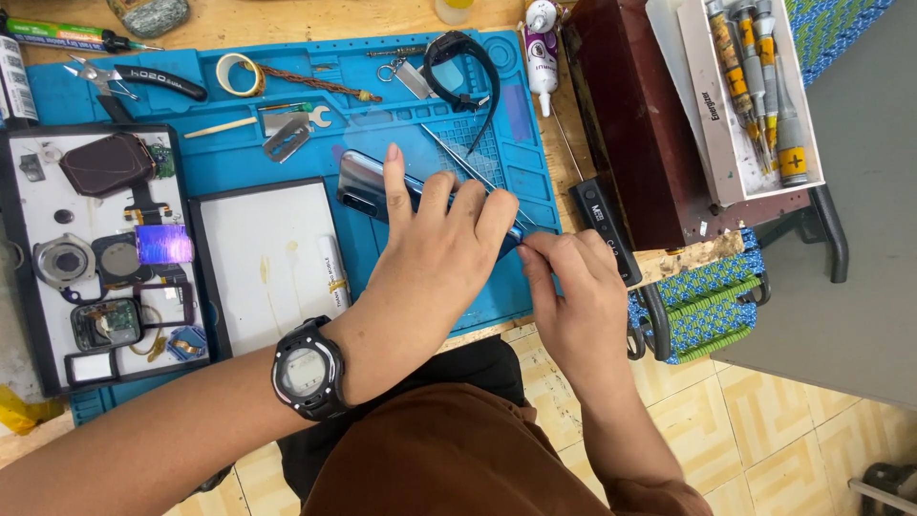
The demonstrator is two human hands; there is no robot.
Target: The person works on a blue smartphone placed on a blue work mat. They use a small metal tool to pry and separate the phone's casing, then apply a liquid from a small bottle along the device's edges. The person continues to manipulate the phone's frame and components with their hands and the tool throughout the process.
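Left hand (435, 234) is pinning the shiny blue slab phone (368, 186) lying diagonal toward the blue mat's (401, 124) right edge; right hand (573, 287) is pinching a thin metal tool (463, 162).

The phone (368, 186) under the left hand (435, 244) has a glossy, glass-like blue-grey back, and it lies on a matt blue rubbery work mat (382, 86) over a rough, pale wooden bench (315, 19). The thin rods (458, 158) running toward the right hand (573, 296) look like bright polished metal, as does the small flat wrench (317, 117), while the wristwatch (306, 368) is matt black plastic with a dull grey face. The white tray (272, 258) looks smooth and slightly stained, and the floor tiles (764, 440) are glazed yellow ceramic.
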